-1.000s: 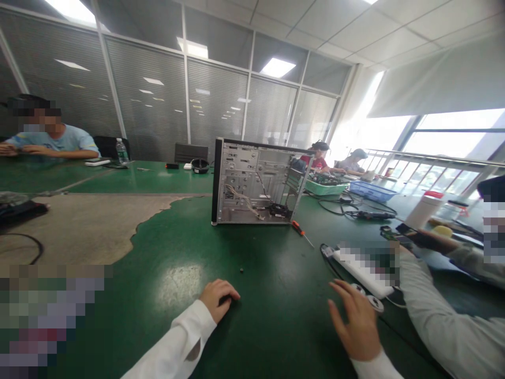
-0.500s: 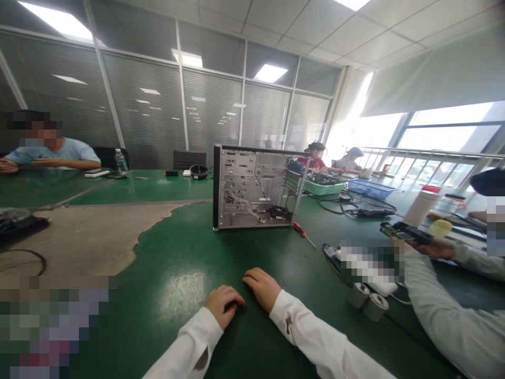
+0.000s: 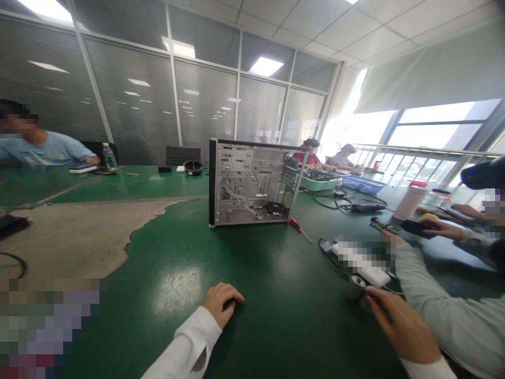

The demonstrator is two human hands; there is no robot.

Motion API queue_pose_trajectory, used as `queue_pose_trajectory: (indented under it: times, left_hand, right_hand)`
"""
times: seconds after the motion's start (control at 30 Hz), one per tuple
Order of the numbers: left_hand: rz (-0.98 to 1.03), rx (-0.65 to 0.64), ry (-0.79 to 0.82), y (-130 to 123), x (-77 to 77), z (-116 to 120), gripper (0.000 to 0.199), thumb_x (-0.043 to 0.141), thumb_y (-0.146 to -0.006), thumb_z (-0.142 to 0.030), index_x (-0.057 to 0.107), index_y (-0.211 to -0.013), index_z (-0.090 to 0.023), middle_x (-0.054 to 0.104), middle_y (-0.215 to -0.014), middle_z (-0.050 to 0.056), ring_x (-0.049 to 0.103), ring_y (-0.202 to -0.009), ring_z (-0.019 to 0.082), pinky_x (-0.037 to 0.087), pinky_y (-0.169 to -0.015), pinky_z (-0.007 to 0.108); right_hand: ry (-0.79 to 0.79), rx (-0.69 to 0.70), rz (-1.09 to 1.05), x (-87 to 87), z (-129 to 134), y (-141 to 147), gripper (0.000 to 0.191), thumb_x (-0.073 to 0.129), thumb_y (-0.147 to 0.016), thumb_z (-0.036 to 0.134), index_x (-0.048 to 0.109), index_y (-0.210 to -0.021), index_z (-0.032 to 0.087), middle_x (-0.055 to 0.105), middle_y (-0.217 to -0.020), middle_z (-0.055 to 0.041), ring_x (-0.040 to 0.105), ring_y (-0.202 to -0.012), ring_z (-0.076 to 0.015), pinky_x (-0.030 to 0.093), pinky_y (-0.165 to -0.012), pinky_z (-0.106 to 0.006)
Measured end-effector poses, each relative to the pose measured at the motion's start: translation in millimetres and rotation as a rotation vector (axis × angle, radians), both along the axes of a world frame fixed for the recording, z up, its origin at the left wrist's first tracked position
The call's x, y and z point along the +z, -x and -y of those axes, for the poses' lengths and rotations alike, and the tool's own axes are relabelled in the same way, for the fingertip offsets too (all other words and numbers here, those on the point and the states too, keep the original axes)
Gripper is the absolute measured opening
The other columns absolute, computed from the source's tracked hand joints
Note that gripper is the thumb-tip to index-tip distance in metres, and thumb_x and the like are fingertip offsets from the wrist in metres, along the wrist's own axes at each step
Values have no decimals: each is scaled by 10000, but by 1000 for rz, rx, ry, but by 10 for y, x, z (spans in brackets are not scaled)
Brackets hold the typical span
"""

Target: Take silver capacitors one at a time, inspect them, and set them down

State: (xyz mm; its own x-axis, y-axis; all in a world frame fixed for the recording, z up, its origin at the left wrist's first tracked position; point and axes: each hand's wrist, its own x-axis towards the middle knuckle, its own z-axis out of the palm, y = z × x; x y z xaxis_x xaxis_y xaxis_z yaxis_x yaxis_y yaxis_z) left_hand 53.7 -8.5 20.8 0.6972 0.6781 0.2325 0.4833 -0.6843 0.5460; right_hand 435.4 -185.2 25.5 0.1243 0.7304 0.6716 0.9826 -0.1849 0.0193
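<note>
My left hand rests on the green table with its fingers loosely bent and the thumb apart, holding nothing. On the right, my right hand has its fingers stretched out at two small grey cylinders. Its fingertips overlap the nearer one; whether they touch it is unclear. An open metal computer case stands upright ahead, with loose cables and a black part inside. A screwdriver with a red and black handle lies by the case's lower right corner.
A white power strip lies beyond the cylinders. At the right, a person's hands hold dark items. Green and blue baskets stand farther back, near a white bottle. A torn brown patch marks the table's left side.
My right hand has moved from beside my left hand to the cylinders at the right. My left hand stays in place. The view has turned slightly right.
</note>
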Motion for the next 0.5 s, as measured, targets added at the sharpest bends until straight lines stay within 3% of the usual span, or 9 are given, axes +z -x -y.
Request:
queue_pose_trajectory:
  times: [0.13,0.3,0.5]
  left_hand:
    - [-5,-3,-1,1,9,4,266,443,-618,-58,604,-755,-220,618,-817,-12,510,-829,163,362,-727,297]
    - [-13,7,4,3,38,30,266,443,-622,-58,604,-757,-222,618,-817,-10,507,-831,161,360,-734,296]
    - [-10,6,1,-1,44,35,257,441,-630,-63,602,-755,-219,619,-827,-6,507,-836,162,361,-734,296]
  right_hand:
    - [-60,-127,-28,-42,122,-306,337,367,-740,385,498,-942,149,578,-839,-91,559,-719,-199,432,-674,-322]
    - [-43,-82,-37,-100,59,-280,314,337,-749,378,494,-902,152,571,-865,-91,558,-762,-208,432,-705,-326]
    - [-62,-162,-102,-43,19,-246,346,339,-747,392,505,-917,141,575,-833,-90,565,-691,-198,443,-626,-306]
